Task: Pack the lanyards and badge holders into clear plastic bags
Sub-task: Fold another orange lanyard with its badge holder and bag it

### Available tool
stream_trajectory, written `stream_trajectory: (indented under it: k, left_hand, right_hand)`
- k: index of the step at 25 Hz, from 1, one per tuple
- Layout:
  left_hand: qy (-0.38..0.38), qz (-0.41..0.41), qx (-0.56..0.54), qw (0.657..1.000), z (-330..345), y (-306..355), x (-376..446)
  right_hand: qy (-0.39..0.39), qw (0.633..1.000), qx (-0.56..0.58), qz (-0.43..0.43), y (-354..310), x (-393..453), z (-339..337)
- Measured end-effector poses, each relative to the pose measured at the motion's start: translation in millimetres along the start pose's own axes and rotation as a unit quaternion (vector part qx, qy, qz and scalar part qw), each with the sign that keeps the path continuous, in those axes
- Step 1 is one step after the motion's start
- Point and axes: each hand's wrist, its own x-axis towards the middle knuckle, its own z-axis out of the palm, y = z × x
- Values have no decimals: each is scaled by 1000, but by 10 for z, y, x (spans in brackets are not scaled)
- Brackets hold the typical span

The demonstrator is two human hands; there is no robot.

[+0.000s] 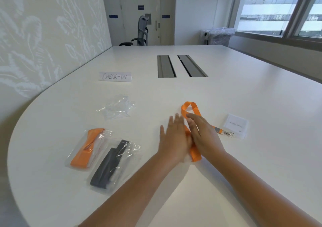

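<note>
1. Head view, the hands: the left hand (174, 136) and right hand (203, 134) lie side by side over the orange lanyard (195, 152) on the tabletop (244, 90), fingers (192, 117) straight and close together, flat on the strap and not curled round it. The left hand is slightly blurred, so I cannot tell whether it presses the strap or only hovers beside it.
2. Why held so: my reading is that the flat palms are smoothing and folding the strap into a short bundle that will slide into a bag (a loose loop would snag at the opening). Its loop pokes out beyond the fingertips, a folded end shows near the wrists, and its metal clip (229, 133) trails to the right.
3. The badge holder (236, 124) lies just beyond the clip, touching or nearly so, within reach of the right hand.
4. Containers: an empty bag (118, 108), crumpled, waits to the left of the hands, probably for this set.
5. Two packed bags sit near the left edge: one bag (76, 150) holds a folded orange strap, the other bag (129, 158) a dark grey strap (each with something pale beside it, likely a holder).
6. A "CHECK-IN" sign (115, 76) stands further back.
</note>
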Motion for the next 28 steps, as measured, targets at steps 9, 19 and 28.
stream_trajectory:
  k: [9, 19, 28]
  left_hand:
    - [-105, 32, 126, 986, 141, -62, 41]
    - [-64, -34, 78, 994, -678, -696, 532]
    - [-33, -216, 131, 967, -888, -1880, 507]
  right_hand:
    - [-199, 977, -78, 1, -4, -7, 83]
    - [-5, 996, 85, 14, 2, -53, -7]
    - [58, 989, 133, 11, -36, -39, -20]
